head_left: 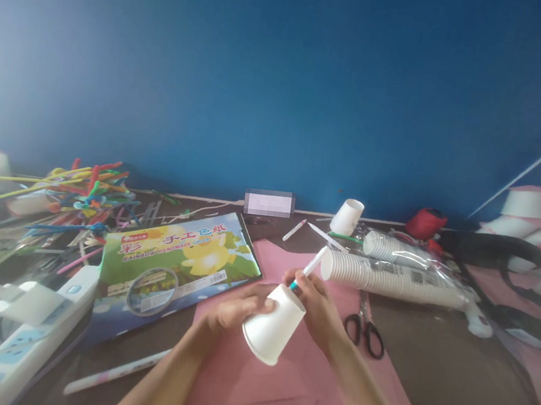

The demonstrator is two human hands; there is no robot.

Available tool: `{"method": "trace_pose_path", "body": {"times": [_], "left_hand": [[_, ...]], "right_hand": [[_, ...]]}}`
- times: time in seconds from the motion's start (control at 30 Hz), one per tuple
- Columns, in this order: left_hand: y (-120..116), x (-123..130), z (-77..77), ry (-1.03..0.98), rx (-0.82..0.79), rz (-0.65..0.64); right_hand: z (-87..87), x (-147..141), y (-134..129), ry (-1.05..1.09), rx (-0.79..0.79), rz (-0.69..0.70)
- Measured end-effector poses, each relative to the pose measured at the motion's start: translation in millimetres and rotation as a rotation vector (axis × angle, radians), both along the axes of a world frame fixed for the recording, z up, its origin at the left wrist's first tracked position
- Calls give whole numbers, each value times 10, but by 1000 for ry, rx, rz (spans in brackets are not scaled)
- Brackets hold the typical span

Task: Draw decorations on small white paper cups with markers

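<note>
A white paper cup [273, 327] is tilted over pink paper, its wide rim toward me. My left hand [246, 304] is closed around the cup's left side, thumb on its wall. In my right hand [312, 294] is a white marker pen [316, 261] with a teal part near its lower end, pinched by the fingers. The pen's lower end is close to the cup's narrow base; I cannot tell if it touches. Under both hands lies the pink paper [232, 379]. Black-handled scissors [364, 333] rest on the paper's right side.
A craft paper pack [173, 250] with a tape roll [151, 291] on it lies left, near a power strip [33, 345]. Pipe cleaners [93, 187] pile up behind. Bagged cup stacks [392, 278], a single cup [347, 217] and red yarn [425, 223] are at right. A blue wall [282, 88] stands behind.
</note>
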State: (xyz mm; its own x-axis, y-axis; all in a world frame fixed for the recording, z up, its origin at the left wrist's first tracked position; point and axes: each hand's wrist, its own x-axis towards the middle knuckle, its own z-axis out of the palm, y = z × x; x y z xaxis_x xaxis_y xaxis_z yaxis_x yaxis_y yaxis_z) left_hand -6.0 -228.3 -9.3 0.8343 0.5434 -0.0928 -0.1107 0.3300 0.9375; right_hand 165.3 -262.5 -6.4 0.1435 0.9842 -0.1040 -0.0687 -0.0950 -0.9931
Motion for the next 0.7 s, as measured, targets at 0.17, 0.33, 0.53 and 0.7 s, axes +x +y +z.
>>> {"method": "trace_pose_path", "body": {"times": [0.17,0.33,0.53,0.7], "left_hand": [[-22,44,-71,-25,-16,78],[-77,85,-20,-130,-157,93],[-83,145,-77,-263,-322,12],[-99,182,-177,-273,-357,20]], "right_hand": [[130,-29,-23,-45,-32,-62],[209,-41,-33,15,54,-116],[188,-61,-58,34,122,-177],[182,-101,-86,-17,117,-305]]}}
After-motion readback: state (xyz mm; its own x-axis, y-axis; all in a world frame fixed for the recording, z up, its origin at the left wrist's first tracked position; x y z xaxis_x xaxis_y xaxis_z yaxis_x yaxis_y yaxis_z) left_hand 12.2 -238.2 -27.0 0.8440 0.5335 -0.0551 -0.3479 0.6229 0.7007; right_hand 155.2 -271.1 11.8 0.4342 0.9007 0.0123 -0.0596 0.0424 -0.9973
